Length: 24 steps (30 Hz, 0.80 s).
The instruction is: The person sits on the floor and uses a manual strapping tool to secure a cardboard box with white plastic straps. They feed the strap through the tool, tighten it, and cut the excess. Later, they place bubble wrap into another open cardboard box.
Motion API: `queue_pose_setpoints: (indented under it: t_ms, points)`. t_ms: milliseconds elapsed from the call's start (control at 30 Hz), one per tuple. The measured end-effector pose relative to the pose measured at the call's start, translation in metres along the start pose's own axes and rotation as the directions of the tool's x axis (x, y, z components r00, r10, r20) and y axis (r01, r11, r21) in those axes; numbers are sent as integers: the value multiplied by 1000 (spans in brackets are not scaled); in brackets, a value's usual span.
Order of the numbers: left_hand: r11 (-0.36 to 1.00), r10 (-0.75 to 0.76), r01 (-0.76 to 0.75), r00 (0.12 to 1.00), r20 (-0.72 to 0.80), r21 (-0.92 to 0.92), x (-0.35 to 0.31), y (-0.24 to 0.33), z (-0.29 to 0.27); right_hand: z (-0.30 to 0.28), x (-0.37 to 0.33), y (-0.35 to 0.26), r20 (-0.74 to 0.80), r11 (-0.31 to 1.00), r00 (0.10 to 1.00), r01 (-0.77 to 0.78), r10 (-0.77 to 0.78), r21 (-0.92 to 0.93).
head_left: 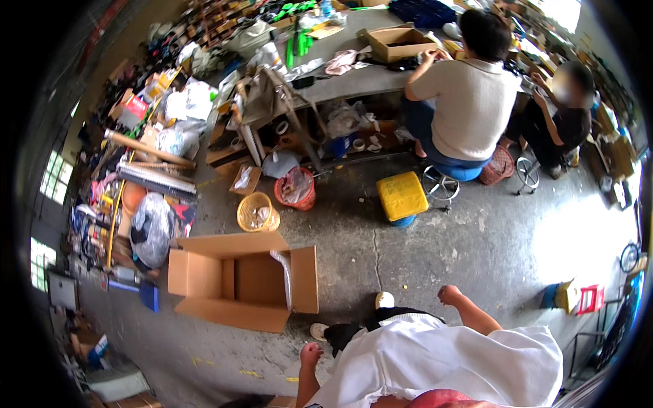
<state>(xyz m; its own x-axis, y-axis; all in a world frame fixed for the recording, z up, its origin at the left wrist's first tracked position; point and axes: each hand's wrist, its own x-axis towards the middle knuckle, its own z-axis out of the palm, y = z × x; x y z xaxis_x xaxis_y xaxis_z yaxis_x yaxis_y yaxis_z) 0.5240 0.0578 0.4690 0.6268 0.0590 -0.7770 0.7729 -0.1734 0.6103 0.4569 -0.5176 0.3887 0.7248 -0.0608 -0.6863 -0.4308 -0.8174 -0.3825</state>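
My left hand (311, 353) hangs low beside my body, fingers curled in, and nothing shows in it. Out to the other side, my right hand (449, 294) is also loosely closed, with nothing visible in it. Neither touches anything. On the floor ahead and to the left stands a large open cardboard box (246, 315), its flaps spread; it is nearest to my left hand. A silvery plastic strip (281, 272) lies along the box's right inner side. The rest of the inside that shows is bare cardboard.
Beyond the box stand a yellow basket (262, 219) and a red basket (299, 202). A yellow-topped stool (401, 196) is farther right. Two people sit at a long worktable (350, 83). Piled goods and a clear bag (154, 234) line the left; a red stool (590, 299) stands right.
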Motion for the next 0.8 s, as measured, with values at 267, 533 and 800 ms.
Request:
queue_pose_setpoints:
  t_ms: [267, 533, 800]
  points:
    - [955, -62, 9, 983, 170, 298, 26, 42, 21, -9, -68, -16, 11, 665, 886, -356, 464, 657]
    - [867, -2, -115, 972, 235, 485, 56, 92, 31, 27, -88, -30, 62, 560, 859, -384, 509, 734]
    - [893, 128, -229, 955, 269, 388, 61, 110, 25, 44, -78, -34, 89, 641, 889, -390, 449, 661]
